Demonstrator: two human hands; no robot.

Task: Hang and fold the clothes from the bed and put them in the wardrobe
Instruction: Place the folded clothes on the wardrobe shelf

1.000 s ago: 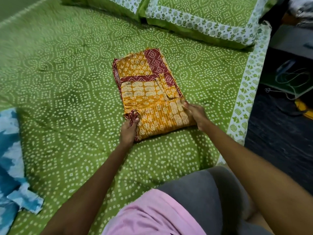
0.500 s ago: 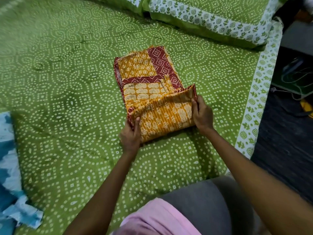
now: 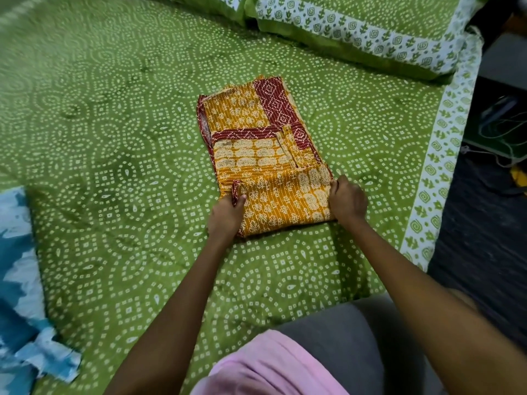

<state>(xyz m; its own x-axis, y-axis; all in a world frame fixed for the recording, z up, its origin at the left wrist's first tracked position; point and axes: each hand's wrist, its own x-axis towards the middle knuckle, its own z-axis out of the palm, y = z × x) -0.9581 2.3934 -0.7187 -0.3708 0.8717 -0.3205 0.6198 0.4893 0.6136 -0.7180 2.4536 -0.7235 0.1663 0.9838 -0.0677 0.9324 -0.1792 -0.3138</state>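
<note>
A yellow-and-maroon printed garment (image 3: 256, 143) lies folded into a narrow rectangle on the green bedsheet (image 3: 114, 166). Its near end is doubled over toward the far end. My left hand (image 3: 225, 215) grips the left corner of that folded flap, thumb on top. At the flap's right corner, my right hand (image 3: 348, 201) has its fingers curled round the cloth. A blue-and-white tie-dye garment (image 3: 20, 280) lies at the bed's left edge, apart from both hands.
Two green pillows with white printed borders (image 3: 370, 32) lie at the head of the bed. The bed's right edge (image 3: 436, 195) drops to a dark floor with cables and a low stand (image 3: 502, 124). My knee in grey cloth (image 3: 342, 337) rests on the bed.
Both hands lifted the garment's near end and folded it over toward the far end. The fold now lies lower and flatter than half a second ago.
</note>
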